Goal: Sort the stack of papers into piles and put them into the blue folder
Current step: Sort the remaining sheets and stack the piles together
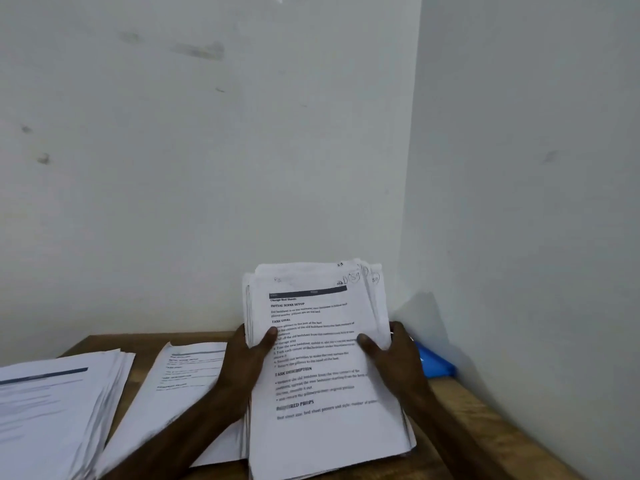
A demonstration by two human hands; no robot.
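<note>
A thick stack of printed papers (322,420) is tilted up off the wooden table (460,403), its top edge near the wall corner. My left hand (242,358) grips the stack's left edge with the thumb on the front page. My right hand (394,358) grips the right edge, thumb also on the page. A corner of the blue folder (434,363) shows on the table behind my right hand, mostly hidden. A thick pile of papers (52,410) lies at the far left. A thinner pile (180,386) lies beside it, partly under my left arm.
White walls meet in a corner right behind the stack. The table's right side runs along the right wall. A strip of bare wood shows between the two left piles.
</note>
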